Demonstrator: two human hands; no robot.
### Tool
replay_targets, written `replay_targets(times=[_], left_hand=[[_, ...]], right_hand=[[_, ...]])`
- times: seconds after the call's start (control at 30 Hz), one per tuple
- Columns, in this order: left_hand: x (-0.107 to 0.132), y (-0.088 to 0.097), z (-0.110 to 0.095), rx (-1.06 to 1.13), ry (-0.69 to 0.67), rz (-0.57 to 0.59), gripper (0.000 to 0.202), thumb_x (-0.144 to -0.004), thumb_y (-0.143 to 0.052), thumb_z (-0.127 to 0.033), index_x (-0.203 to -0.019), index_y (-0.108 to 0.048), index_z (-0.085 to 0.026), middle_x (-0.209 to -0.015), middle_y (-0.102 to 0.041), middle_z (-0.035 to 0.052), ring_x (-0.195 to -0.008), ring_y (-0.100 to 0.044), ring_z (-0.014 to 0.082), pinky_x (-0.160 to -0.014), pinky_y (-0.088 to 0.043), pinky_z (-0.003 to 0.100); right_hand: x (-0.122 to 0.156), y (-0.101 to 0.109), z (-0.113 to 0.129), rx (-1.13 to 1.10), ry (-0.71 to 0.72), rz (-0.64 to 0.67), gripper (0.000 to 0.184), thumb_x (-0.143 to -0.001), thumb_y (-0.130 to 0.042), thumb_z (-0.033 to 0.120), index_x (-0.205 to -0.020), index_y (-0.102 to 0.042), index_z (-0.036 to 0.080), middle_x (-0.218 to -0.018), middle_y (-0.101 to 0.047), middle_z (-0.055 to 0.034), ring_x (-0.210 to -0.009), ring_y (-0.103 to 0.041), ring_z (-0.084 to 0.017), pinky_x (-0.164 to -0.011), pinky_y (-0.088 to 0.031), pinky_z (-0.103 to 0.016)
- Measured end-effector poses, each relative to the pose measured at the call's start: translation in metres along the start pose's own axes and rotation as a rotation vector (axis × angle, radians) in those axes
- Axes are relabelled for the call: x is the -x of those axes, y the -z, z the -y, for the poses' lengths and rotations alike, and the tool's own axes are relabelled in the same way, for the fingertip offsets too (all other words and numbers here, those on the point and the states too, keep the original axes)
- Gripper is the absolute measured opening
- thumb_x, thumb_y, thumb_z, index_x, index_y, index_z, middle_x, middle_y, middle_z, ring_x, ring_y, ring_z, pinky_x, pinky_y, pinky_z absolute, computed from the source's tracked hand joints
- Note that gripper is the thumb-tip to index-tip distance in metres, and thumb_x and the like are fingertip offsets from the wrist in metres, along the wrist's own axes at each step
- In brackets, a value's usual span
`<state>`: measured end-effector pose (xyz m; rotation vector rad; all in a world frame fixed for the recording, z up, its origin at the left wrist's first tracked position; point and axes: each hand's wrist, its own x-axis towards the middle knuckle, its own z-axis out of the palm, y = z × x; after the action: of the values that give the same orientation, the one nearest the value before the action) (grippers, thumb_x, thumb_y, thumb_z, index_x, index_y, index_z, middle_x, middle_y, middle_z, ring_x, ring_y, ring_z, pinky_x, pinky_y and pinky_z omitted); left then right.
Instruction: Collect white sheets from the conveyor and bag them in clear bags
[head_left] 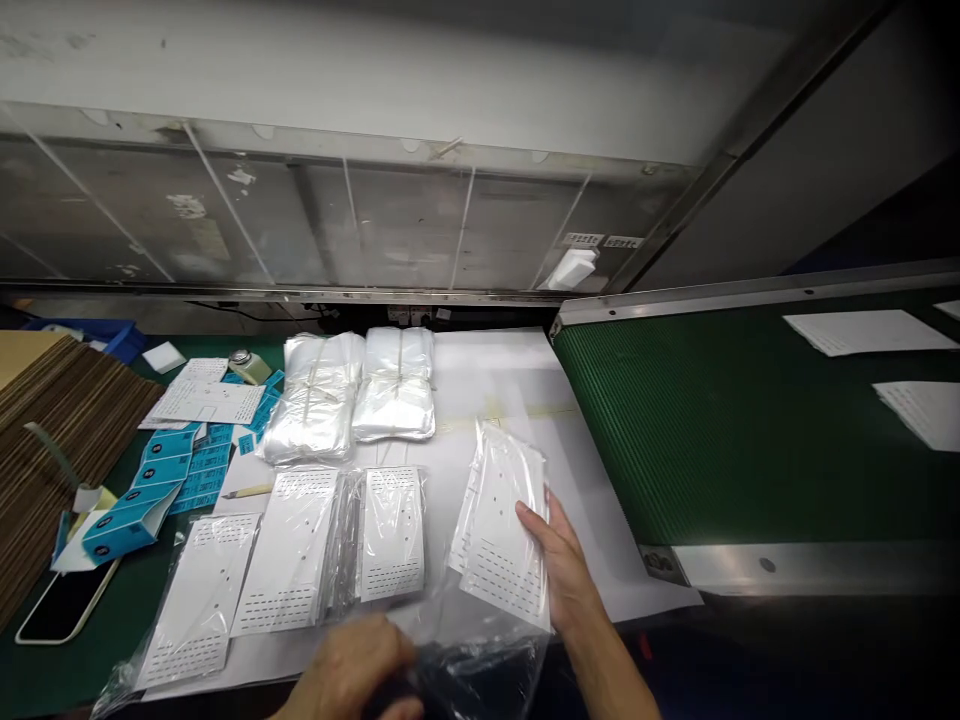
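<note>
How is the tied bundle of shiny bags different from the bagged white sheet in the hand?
The tied bundle of bags lies on the white paper, but the bagged white sheet is held by the right hand. The bundle is puffy and silvery; the sheet is flat with rows of dark marks. Both shine with plastic.

White perforated cards in a clear bag (501,530)

Nothing readable; print on the bagged white cards (501,540) too small.
</note>
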<state>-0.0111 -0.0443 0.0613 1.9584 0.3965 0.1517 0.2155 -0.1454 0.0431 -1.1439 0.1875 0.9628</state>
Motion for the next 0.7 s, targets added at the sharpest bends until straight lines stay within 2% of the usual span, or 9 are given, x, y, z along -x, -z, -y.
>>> replay_targets(times=[0.07, 0.17, 0.23, 0.3, 0.4, 0.5, 0.57, 0.63, 0.7], left_hand=[[-0.004, 0.005, 0.010, 0.031, 0.142, -0.046, 0.040, -0.076, -0.060, -0.046, -0.108, -0.063, -0.023, -0.087, -0.066, 0.0104, -0.075, -0.060, 0.0236, -0.072, -0.048, 0.037], [-0.016, -0.001, 0.009, 0.523, 0.330, -0.047, 0.053, -0.083, -0.043, -0.056, -0.122, -0.053, -0.021, -0.098, -0.065, 0.0110, -0.072, -0.061, 0.0220, -0.069, -0.050, 0.038], [-0.021, -0.005, 0.004, 0.863, 0.361, -0.103, 0.055, -0.080, -0.052, -0.052, -0.122, -0.053, -0.017, -0.102, -0.065, 0.0130, -0.080, -0.063, 0.0250, -0.073, -0.050, 0.039], [-0.019, -0.005, 0.005, 1.007, 0.357, -0.193, 0.057, -0.072, -0.066, -0.042, -0.120, -0.055, -0.014, -0.100, -0.067, 0.0138, -0.088, -0.062, 0.0277, -0.080, -0.048, 0.040], [-0.005, 0.000, 0.025, 0.960, 0.330, -0.219, 0.053, -0.072, -0.067, -0.040, -0.116, -0.058, -0.012, -0.098, -0.068, 0.0133, -0.091, -0.062, 0.0289, -0.084, -0.047, 0.041], [0.009, 0.003, 0.055, 0.730, 0.345, -0.266, 0.057, -0.075, -0.064, -0.042, -0.123, -0.052, -0.013, -0.116, -0.062, 0.0145, -0.107, -0.057, 0.0312, -0.091, -0.045, 0.042], [0.015, 0.004, 0.068, 0.550, 0.408, -0.425, 0.065, -0.077, -0.061, -0.042, -0.133, -0.041, -0.016, -0.136, -0.046, 0.0143, -0.125, -0.042, 0.0305, -0.103, -0.036, 0.043], [0.018, 0.004, 0.071, 0.401, 0.435, -0.586, 0.067, -0.080, -0.057, -0.042, -0.138, -0.033, -0.021, -0.147, -0.031, 0.0109, -0.135, -0.028, 0.0269, -0.110, -0.027, 0.043], [0.022, 0.007, 0.066, 0.343, 0.376, -0.673, 0.057, -0.083, -0.053, -0.042, -0.135, -0.038, -0.024, -0.147, -0.030, 0.0079, -0.135, -0.028, 0.0259, -0.110, -0.028, 0.044]], right_hand=[[0.009, -0.014, 0.005, 0.098, 0.130, 0.044, 0.080, -0.070, -0.071, 0.038, -0.138, -0.029, 0.032, -0.119, -0.062, -0.0065, -0.102, -0.061, -0.029, -0.084, -0.051, -0.046], [0.030, -0.031, -0.017, 0.225, 0.220, 0.049, 0.087, -0.068, -0.073, 0.039, -0.139, -0.024, 0.034, -0.134, -0.050, -0.0060, -0.115, -0.053, -0.029, -0.094, -0.045, -0.046], [0.043, -0.036, -0.043, 0.261, 0.162, 0.051, 0.091, -0.066, -0.075, 0.041, -0.140, -0.023, 0.033, -0.137, -0.047, -0.0068, -0.117, -0.051, -0.029, -0.095, -0.043, -0.045], [0.049, -0.033, -0.068, 0.224, 0.042, 0.093, 0.090, -0.065, -0.074, 0.044, -0.140, -0.025, 0.030, -0.132, -0.052, -0.0087, -0.114, -0.053, -0.030, -0.094, -0.044, -0.045], [0.046, -0.024, -0.096, 0.093, -0.124, 0.169, 0.080, -0.069, -0.067, 0.052, -0.137, -0.035, 0.023, -0.118, -0.062, -0.0107, -0.110, -0.056, -0.030, -0.092, -0.044, -0.044], [0.029, -0.026, -0.110, 0.109, -0.189, 0.175, 0.080, -0.065, -0.071, 0.052, -0.131, -0.042, 0.018, -0.103, -0.069, -0.0116, -0.101, -0.061, -0.030, -0.087, -0.047, -0.043], [0.014, -0.036, -0.116, 0.213, -0.139, 0.167, 0.082, -0.061, -0.076, 0.046, -0.130, -0.041, 0.017, -0.095, -0.071, -0.0098, -0.094, -0.064, -0.029, -0.082, -0.049, -0.041], [-0.004, -0.050, -0.123, 0.313, -0.063, 0.188, 0.078, -0.064, -0.074, 0.046, -0.128, -0.041, 0.016, -0.092, -0.070, -0.0081, -0.090, -0.065, -0.026, -0.079, -0.050, -0.037], [-0.022, -0.063, -0.132, 0.411, 0.018, 0.210, 0.073, -0.069, -0.067, 0.050, -0.127, -0.041, 0.014, -0.094, -0.069, -0.0078, -0.089, -0.065, -0.025, -0.076, -0.051, -0.035]])
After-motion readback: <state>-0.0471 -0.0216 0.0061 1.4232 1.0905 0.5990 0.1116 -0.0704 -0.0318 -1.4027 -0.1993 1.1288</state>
